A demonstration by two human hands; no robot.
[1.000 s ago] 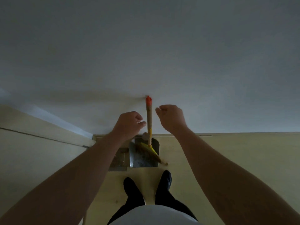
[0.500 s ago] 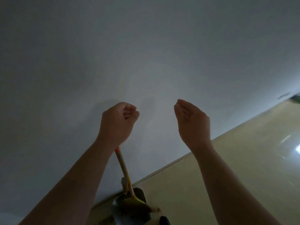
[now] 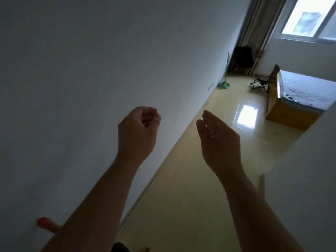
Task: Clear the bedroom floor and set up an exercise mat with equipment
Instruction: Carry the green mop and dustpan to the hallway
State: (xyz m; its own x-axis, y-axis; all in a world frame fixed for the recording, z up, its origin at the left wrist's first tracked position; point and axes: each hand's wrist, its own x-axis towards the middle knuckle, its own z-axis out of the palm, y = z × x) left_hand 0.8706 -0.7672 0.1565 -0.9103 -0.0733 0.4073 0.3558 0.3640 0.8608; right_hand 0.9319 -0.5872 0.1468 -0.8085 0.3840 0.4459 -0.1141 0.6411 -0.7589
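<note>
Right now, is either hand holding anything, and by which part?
Nothing is held. The left hand curls on nothing; the right hand is relaxed and bare. The orange-tipped handle by the wall is in neither hand.

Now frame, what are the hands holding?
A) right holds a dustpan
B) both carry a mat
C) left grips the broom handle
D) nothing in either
D: the left hand is curled around nothing and the right hand is open with a bare palm. The orange-tipped broom handle shows low at the left, apart from both hands.
</note>
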